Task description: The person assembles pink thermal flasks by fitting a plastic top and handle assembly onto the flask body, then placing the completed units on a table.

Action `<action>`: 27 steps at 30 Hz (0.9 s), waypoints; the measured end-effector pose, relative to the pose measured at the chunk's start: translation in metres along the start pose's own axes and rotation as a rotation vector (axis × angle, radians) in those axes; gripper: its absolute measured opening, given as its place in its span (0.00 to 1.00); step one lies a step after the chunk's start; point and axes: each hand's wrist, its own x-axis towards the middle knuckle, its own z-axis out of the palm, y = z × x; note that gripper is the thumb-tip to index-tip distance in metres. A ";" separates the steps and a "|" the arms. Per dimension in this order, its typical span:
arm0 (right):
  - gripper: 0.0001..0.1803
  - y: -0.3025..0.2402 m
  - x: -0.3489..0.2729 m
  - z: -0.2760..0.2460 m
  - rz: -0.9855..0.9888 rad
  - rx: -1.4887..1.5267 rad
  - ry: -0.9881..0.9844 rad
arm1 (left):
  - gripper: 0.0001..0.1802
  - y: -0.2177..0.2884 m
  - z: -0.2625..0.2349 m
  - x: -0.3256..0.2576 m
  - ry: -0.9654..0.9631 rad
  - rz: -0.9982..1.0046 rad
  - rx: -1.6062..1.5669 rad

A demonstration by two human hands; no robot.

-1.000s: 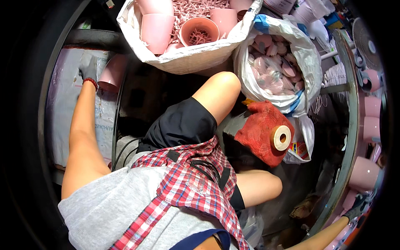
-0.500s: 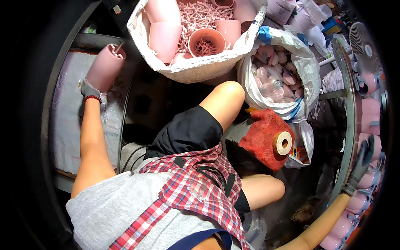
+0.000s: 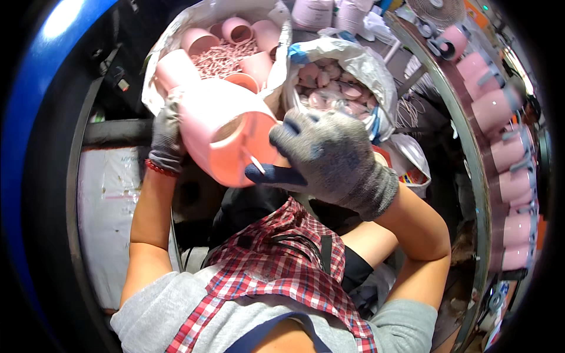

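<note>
My grey-gloved L hand holds glossy pink cylindrical plastic pot, mouth twd me. R hand: fingers curled, thumb at thin pale plastic stick; pinched or not, can't tell.

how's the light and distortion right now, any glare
Head view: white glare washes out part of the blue surface at the upper left; head view: the metal rail at the right bows with the fisheye, and the picture's corners go black; head view: the pink container between the hands is brightly lit, while the area below it is dark.
</note>
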 end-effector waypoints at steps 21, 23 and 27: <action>0.22 0.110 -0.101 -0.091 0.284 1.490 0.814 | 0.21 0.030 0.057 -0.066 -0.277 0.585 0.439; 0.20 0.119 -0.092 -0.099 0.412 1.205 1.070 | 0.20 0.019 0.062 -0.070 -0.129 0.318 0.500; 0.11 0.095 -0.066 -0.024 0.510 0.432 0.766 | 0.17 -0.014 0.104 -0.074 -0.325 0.109 0.501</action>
